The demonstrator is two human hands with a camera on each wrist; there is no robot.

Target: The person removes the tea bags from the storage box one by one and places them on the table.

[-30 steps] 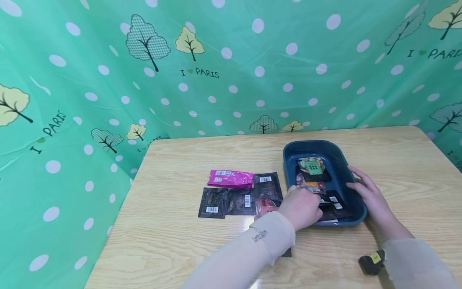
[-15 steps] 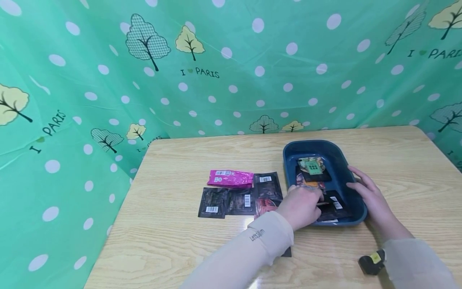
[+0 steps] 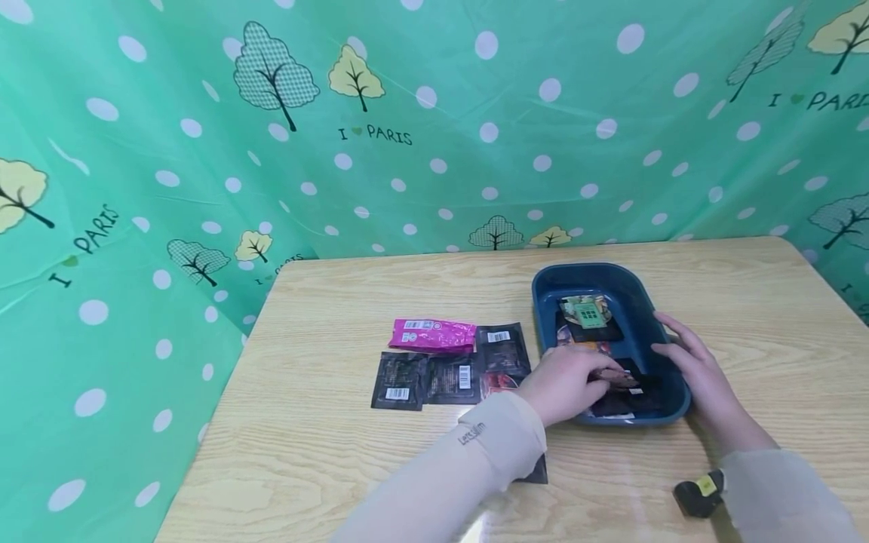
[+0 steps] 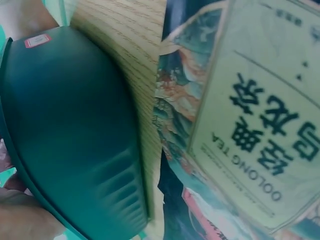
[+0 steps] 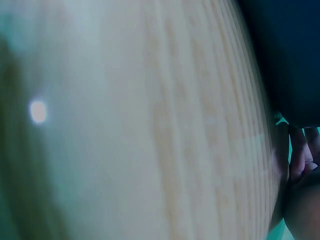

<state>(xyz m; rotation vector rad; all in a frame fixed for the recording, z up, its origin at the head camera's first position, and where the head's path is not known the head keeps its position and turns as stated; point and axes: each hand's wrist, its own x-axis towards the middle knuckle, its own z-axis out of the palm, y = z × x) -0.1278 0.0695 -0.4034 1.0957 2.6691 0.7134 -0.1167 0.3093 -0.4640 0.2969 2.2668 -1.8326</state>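
My left hand (image 3: pixel 566 383) reaches into the dark blue plastic bin (image 3: pixel 637 302) and pinches a reddish-brown tea sachet (image 3: pixel 618 378) above black sachets (image 3: pixel 614 406) at its near end. Relaxed fingers of my right hand (image 3: pixel 699 373) rest on the bin's right rim. Farther back in the bin lies a sachet with a green label (image 3: pixel 591 317), overlapping an orange-patterned one. In the left wrist view, an oolong tea sachet (image 4: pixel 255 120) fills the right side, beside the bin's outer wall (image 4: pixel 75 110); part of my left hand (image 4: pixel 30 217) shows at lower left.
Left of the bin lie a magenta packet (image 3: pixel 433 336), several black sachets (image 3: pixel 399 381) and a red sachet (image 3: pixel 498 382) partly under my left wrist. Another black sachet (image 3: pixel 536 471) sticks out below the left sleeve. A black device with a yellow label (image 3: pixel 699 494) sits at the right cuff.
My left hand has drawn back slightly and raised, lifting the reddish-brown sachet into view from the black ones. The right hand and the bin have stayed put.
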